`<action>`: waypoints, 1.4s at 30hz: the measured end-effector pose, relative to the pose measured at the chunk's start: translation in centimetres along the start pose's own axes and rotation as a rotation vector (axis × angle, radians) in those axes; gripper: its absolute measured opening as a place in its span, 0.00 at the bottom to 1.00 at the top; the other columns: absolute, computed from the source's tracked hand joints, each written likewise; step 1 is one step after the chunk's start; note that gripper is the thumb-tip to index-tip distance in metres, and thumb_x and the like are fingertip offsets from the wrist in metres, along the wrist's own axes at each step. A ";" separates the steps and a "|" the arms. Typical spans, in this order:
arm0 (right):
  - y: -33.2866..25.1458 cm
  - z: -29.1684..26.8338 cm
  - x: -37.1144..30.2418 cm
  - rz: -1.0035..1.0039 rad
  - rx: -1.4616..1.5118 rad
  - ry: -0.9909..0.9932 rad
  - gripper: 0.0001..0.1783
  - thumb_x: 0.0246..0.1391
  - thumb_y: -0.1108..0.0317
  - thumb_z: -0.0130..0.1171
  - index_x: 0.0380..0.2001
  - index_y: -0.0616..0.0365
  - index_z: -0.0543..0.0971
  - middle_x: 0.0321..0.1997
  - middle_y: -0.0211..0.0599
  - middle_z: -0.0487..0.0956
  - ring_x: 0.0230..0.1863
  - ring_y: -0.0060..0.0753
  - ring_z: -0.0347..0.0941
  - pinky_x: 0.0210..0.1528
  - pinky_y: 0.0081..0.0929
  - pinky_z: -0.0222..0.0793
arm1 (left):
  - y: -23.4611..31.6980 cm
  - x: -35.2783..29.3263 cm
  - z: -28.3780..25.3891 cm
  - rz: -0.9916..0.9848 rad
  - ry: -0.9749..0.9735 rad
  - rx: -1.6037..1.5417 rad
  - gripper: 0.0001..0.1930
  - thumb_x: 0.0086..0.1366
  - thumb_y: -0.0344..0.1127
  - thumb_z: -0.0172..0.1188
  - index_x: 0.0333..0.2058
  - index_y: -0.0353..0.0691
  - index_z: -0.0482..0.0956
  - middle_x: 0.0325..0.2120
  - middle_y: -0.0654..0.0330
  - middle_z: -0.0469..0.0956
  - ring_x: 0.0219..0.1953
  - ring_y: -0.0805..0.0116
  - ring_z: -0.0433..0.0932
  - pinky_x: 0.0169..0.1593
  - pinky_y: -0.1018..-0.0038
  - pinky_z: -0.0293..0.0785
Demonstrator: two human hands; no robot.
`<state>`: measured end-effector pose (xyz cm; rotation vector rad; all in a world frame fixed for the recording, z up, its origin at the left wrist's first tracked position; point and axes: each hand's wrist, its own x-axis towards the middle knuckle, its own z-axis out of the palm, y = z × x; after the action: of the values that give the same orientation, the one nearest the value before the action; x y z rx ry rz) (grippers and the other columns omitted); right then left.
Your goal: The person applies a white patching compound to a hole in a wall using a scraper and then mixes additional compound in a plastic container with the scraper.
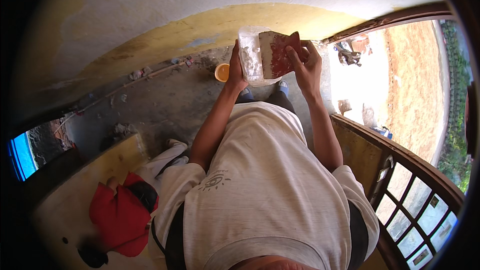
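A translucent white plastic tub (248,45), smeared inside with white putty, is held up in front of me. My left hand (236,71) is closed around its left side, with the fingers mostly out of sight behind the tub. My right hand (308,68) grips a wide, dark red putty spreader (281,56), thumb pressed on its face. Whitish residue coats the spreader's left part. That left edge overlaps the right side of the tub; whether the two touch, I cannot tell.
The wall (210,22) ahead has patchy yellow and whitish paint. A small orange-yellow bucket (221,73) stands on the grey floor by my feet, and debris lies along the wall base. At left, a person in red (120,215) is close. A paned door (415,215) and bright doorway are right.
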<state>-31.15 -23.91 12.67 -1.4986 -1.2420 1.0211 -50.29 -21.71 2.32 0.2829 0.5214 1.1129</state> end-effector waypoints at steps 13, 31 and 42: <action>-4.1 2.6 -1.0 -0.055 -0.342 -0.014 0.11 0.59 0.67 0.66 0.38 0.64 0.79 0.31 0.48 0.86 0.28 0.33 0.83 0.32 0.33 0.76 | -1.3 0.2 -1.0 -0.081 -0.069 -0.038 0.43 0.73 0.74 0.33 0.69 0.43 0.63 0.62 0.53 0.74 0.62 0.58 0.76 0.65 0.56 0.74; -9.8 0.1 -0.9 -0.208 -0.400 -0.038 0.10 0.60 0.67 0.65 0.40 0.62 0.81 0.31 0.43 0.86 0.25 0.28 0.80 0.30 0.27 0.73 | -3.2 0.9 1.2 -0.025 -0.151 -0.197 0.33 0.74 0.64 0.44 0.67 0.48 0.67 0.63 0.57 0.73 0.62 0.56 0.75 0.62 0.51 0.77; -6.1 1.1 1.3 -0.281 -0.655 -0.047 0.10 0.64 0.64 0.58 0.32 0.60 0.76 0.29 0.51 0.82 0.30 0.62 0.79 0.31 0.51 0.72 | -2.0 -0.6 2.2 0.102 -0.034 -0.183 0.38 0.72 0.68 0.40 0.68 0.46 0.67 0.63 0.54 0.73 0.63 0.55 0.74 0.65 0.51 0.72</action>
<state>-33.45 -22.02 18.28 -1.7082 -1.8753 0.4777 -47.77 -23.04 3.42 0.1699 0.3752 1.2441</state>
